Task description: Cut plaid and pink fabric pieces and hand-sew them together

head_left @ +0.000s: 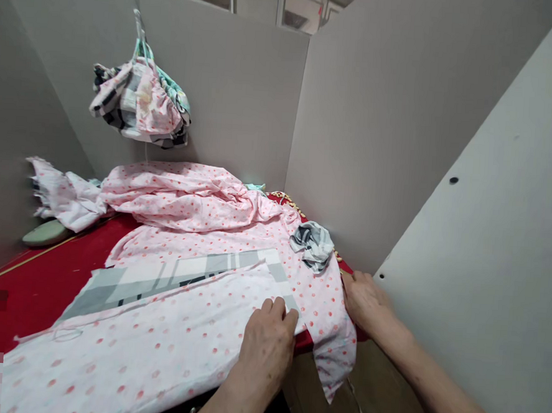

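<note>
A pale pink cloth with red-orange dots [154,355] lies spread across a red mattress [52,267], with more of it bunched at the far end. My left hand [266,349] has its fingers curled over a folded edge of the dotted cloth, beside a grey and white striped cloth [173,281] that lies partly under that fold. My right hand [366,302] grips the dotted cloth near the mattress's right edge, where a flap [335,353] hangs over the side. A small crumpled grey-and-white cloth [313,246] sits on the sheet just beyond it.
Grey partition walls [227,91] enclose the far and right sides. A plaid and pink garment bundle [139,105] hangs from a hook on the far wall. A pale green cushion [45,233] lies at the left, and a wooden floor [362,392] shows below the right edge.
</note>
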`<move>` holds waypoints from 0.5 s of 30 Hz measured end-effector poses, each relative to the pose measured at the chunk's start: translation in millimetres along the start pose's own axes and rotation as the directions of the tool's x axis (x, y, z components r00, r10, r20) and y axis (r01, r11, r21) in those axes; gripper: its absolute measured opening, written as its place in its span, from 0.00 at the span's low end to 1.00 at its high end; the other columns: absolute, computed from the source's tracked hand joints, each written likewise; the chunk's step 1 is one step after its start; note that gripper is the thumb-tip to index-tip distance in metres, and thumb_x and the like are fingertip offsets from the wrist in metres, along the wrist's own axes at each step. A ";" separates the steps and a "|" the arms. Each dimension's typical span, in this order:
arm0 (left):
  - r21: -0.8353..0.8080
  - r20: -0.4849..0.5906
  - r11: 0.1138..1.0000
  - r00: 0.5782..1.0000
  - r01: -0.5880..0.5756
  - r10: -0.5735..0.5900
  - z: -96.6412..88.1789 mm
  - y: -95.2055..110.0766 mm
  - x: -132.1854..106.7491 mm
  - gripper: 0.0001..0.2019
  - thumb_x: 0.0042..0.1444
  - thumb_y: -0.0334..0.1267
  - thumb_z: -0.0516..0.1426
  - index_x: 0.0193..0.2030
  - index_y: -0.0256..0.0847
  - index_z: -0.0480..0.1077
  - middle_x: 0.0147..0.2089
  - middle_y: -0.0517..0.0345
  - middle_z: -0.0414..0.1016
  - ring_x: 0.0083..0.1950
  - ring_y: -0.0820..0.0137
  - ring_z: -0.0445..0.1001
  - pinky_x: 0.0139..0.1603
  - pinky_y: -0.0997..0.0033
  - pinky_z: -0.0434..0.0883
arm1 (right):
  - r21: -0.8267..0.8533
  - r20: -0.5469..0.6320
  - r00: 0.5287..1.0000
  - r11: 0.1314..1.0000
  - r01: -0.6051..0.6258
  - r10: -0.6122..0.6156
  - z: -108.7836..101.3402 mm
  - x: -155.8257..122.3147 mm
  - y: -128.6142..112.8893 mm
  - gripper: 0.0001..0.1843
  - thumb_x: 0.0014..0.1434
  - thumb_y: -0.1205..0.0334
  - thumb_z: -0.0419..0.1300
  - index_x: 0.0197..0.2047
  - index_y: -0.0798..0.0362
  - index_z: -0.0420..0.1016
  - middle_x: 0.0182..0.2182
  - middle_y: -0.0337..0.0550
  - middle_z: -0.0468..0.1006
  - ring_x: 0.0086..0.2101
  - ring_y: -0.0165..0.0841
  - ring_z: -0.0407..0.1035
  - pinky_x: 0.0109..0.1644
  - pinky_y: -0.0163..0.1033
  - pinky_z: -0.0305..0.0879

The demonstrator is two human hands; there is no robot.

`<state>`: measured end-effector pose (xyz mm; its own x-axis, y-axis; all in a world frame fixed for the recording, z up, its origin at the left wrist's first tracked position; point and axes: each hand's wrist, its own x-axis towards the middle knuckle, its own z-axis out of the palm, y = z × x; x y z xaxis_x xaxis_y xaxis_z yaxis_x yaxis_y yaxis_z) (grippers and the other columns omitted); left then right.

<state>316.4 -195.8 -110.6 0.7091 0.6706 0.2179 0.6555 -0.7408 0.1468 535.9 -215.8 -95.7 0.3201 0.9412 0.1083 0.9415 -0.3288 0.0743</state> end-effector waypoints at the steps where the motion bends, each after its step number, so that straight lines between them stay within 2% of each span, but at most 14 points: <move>1: 0.019 -0.013 1.000 1.000 -0.006 0.006 1.4 1.3 1.0 0.09 0.54 0.26 0.53 0.41 0.40 0.70 0.40 0.52 0.68 0.41 0.61 0.66 0.36 0.64 0.66 | -0.005 0.013 1.000 1.000 -0.004 0.004 -1.7 0.4 -2.4 0.17 0.61 0.71 0.46 0.45 0.62 0.73 0.38 0.64 0.75 0.40 0.47 0.71 0.40 0.45 0.63; 4: -0.001 -0.059 0.999 0.997 -0.049 0.049 5.2 2.5 1.2 0.09 0.54 0.24 0.52 0.38 0.39 0.70 0.39 0.52 0.69 0.41 0.61 0.66 0.37 0.63 0.66 | 0.015 0.071 0.997 1.000 -0.022 0.021 -11.9 3.8 -2.7 0.15 0.58 0.69 0.50 0.46 0.62 0.71 0.36 0.62 0.77 0.36 0.45 0.73 0.35 0.41 0.61; 7: -0.154 -0.093 0.988 0.996 -0.026 0.011 4.5 -1.2 -0.8 0.12 0.52 0.23 0.53 0.39 0.41 0.71 0.39 0.54 0.70 0.41 0.63 0.65 0.40 0.64 0.66 | 0.045 0.123 0.990 0.996 -0.082 0.076 -23.7 -1.6 5.8 0.18 0.52 0.67 0.55 0.47 0.62 0.68 0.34 0.59 0.78 0.33 0.43 0.74 0.30 0.38 0.59; 9: -0.271 -0.101 0.962 0.994 0.014 -0.043 2.1 -4.6 -1.5 0.13 0.52 0.23 0.53 0.40 0.42 0.71 0.39 0.55 0.70 0.42 0.64 0.65 0.41 0.65 0.66 | 0.111 0.149 0.981 0.984 -0.140 0.123 -27.0 -21.1 15.7 0.21 0.52 0.64 0.55 0.49 0.61 0.66 0.33 0.57 0.78 0.31 0.43 0.74 0.28 0.37 0.59; 11: -0.341 -0.097 0.939 0.992 0.038 -0.076 0.0 -6.8 -1.3 0.13 0.52 0.23 0.53 0.40 0.42 0.72 0.38 0.56 0.69 0.42 0.65 0.65 0.42 0.66 0.66 | 0.277 0.172 0.970 0.937 -0.215 0.171 -23.4 -54.6 26.9 0.24 0.51 0.61 0.55 0.52 0.59 0.64 0.33 0.54 0.79 0.31 0.43 0.74 0.30 0.39 0.62; 12: -0.352 -0.092 0.935 0.992 0.044 -0.081 -0.6 -7.2 -0.9 0.13 0.52 0.23 0.53 0.40 0.42 0.72 0.38 0.56 0.69 0.41 0.65 0.65 0.42 0.66 0.65 | 0.390 0.172 0.962 0.882 -0.265 0.212 -19.1 -74.4 32.0 0.27 0.51 0.59 0.55 0.55 0.57 0.62 0.33 0.52 0.79 0.33 0.44 0.74 0.32 0.40 0.64; 13: -0.349 -0.088 0.936 0.993 0.046 -0.082 -0.7 -7.3 -0.4 0.13 0.52 0.23 0.53 0.40 0.42 0.72 0.38 0.56 0.69 0.41 0.65 0.65 0.41 0.66 0.65 | 0.535 0.198 0.944 0.778 -0.329 0.262 -13.7 -94.6 36.1 0.30 0.50 0.57 0.56 0.57 0.54 0.61 0.34 0.50 0.79 0.34 0.44 0.74 0.34 0.40 0.66; 15: -0.325 -0.085 0.945 0.994 0.043 -0.074 -0.1 -6.6 0.5 0.14 0.51 0.22 0.53 0.40 0.43 0.72 0.38 0.56 0.69 0.40 0.65 0.65 0.41 0.66 0.65 | 0.787 0.231 0.922 0.498 -0.365 0.312 -2.4 -130.7 40.3 0.34 0.50 0.50 0.58 0.59 0.52 0.59 0.35 0.48 0.79 0.35 0.42 0.75 0.35 0.40 0.69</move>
<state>312.4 -190.5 -111.3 0.6338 0.7182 0.2871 0.5655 -0.6835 0.4615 531.7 -352.3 -104.4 0.6127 0.7832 -0.1058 0.4346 -0.4457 -0.7826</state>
